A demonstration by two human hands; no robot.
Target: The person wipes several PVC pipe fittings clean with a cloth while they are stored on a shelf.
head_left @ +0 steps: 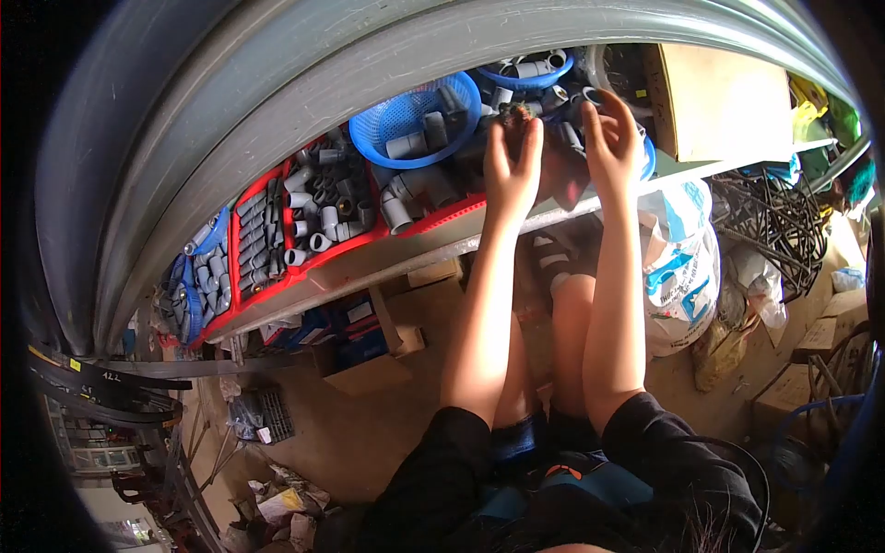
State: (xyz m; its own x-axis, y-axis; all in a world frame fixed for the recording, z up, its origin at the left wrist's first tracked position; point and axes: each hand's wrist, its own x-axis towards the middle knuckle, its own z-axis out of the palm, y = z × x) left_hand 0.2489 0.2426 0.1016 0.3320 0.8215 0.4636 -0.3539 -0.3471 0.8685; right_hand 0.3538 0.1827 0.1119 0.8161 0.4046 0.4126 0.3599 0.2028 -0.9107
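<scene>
My left hand [513, 170] is raised over the shelf's front edge, its thumb and fingers bent around a small dark, brownish clump that I cannot make out. To its right my right hand [613, 152] is up at the same height, fingers curved and apart from the thumb, with nothing plainly held. Between the hands hangs a dark reddish shape [564, 175], too blurred to name. Grey pipe fittings [533, 69] lie just beyond my fingers. A blue mesh basket [369, 120] with a few grey fittings stands left of my left hand.
Red trays [355, 241] of grey fittings line the shelf [433, 247]. Large grey pipes [304, 69] arch across the top. A cardboard box [728, 106] stands at the right, above a white printed sack [680, 267]. Cut-open cartons [369, 373] sit under the shelf.
</scene>
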